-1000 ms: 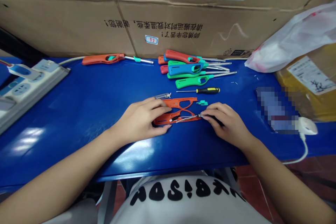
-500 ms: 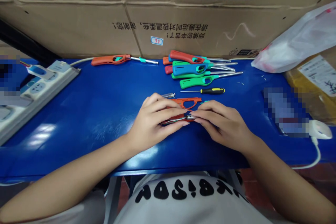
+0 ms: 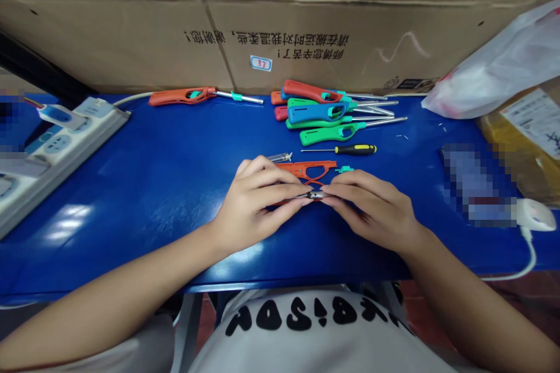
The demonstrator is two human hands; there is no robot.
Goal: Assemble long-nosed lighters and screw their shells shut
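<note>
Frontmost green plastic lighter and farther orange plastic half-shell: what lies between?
In the head view, a slim black-and-yellow screwdriver lies between the green lighter and orange half-shell.

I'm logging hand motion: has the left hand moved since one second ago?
Yes, to the right: judged against the screwdriver, the left hand has shifted toward the right hand, now extending rightward past the screwdriver's tip.
</note>
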